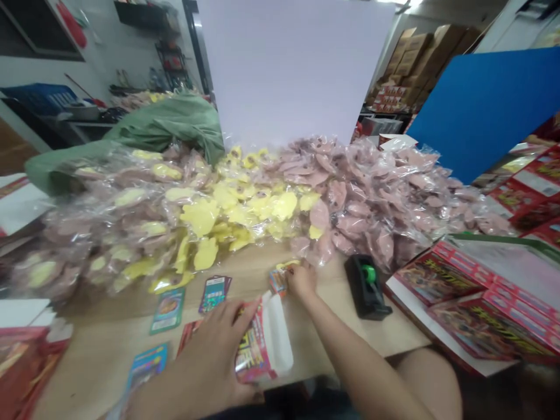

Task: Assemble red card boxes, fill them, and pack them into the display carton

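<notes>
My left hand (205, 356) grips a red-and-white printed paper packet (262, 344) near the front of the wooden table (363, 332). My right hand (301, 280) pinches a small colourful foil packet (279, 280) at the foot of a heap of plastic-wrapped pink and yellow soft pieces (350, 204). Several printed card packets lie flat on the table to the left of my hands, among them a green one (167, 310) and a blue one (146, 366). Part of a red one (188, 335) is hidden behind my left hand.
A black tape dispenser (367, 286) with a green core stands right of my right hand. Red printed boxes (476, 297) are stacked at the right. A green sack (170, 125) lies behind the heap, with a white board (289, 70) and a blue board (490, 111) beyond.
</notes>
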A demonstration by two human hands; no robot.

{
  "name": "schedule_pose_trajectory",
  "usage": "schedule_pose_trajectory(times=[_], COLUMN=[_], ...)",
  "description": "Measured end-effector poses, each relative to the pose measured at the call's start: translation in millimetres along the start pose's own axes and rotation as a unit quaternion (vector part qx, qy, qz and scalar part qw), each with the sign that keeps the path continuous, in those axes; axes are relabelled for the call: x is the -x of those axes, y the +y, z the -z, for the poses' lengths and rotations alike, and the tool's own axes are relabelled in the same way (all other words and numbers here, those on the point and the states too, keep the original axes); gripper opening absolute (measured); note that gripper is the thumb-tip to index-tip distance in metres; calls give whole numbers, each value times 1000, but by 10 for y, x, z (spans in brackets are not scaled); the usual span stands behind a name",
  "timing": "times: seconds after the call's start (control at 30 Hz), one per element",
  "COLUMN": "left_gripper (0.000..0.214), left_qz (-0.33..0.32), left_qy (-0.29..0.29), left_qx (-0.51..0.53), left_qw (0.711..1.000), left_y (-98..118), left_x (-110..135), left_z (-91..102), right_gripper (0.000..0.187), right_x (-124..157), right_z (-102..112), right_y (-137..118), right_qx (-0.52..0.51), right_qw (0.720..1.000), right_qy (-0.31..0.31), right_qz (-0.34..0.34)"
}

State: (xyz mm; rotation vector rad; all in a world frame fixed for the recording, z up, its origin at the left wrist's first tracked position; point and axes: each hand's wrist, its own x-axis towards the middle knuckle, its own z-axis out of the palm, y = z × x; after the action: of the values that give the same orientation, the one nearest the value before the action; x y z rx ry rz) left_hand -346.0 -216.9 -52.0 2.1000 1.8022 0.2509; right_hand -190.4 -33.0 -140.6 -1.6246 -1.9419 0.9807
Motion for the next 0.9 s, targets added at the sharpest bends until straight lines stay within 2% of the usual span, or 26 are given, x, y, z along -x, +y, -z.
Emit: schedule_pose_trajectory(times=[0.03,0.1,0.2,0.3,0.37,0.43,0.5,0.57,0.63,0.73,0.8,0.9], left_gripper=[103,97,96,101,102,103,103,103,100,96,95,94], left_qz=[18,42,66,37,9,-6,-19,-31,-35,-39,-32,-10], left_qy=[30,81,115,118,121,123,123,127,139,154,160,172], left_qx=[-9,-29,-47,-39,-41,-59,-84,-104,-117,-126,-125,-107], left_qw=[999,995,990,992,992,991,989,986,983,979,979,979], left_y=[-69,-163,-151,9,127,219,293,369,453,546,559,518], left_x=[60,89,-16,-152,-196,-194,-172,-152,-142,-135,-128,-119], left_z=[6,-59,-212,-274,-260,-239,-242,-278,-336,-412,-433,-419], right_gripper=[19,18,27,37,34,29,28,28,27,25,27,31], right_x=[7,120,518,1008,1259,1404,1455,1445,1413,1396,1426,1499], right_z=[-40,39,386,682,782,834,868,894,920,974,1027,1115], right_y=[-29,-47,-28,-14,-5,-7,-43,-118,-213,-328,-358,-309], right_qx=[-2,-39,-108,-208,-188,-87,-2,36,41,-65,-175,-281], right_qw=[1000,998,990,974,976,985,988,985,983,988,983,956], right_qy=[19,54,93,91,111,135,107,64,69,84,28,-81], right_qz=[-4,-7,6,12,28,66,115,154,165,109,43,-37])
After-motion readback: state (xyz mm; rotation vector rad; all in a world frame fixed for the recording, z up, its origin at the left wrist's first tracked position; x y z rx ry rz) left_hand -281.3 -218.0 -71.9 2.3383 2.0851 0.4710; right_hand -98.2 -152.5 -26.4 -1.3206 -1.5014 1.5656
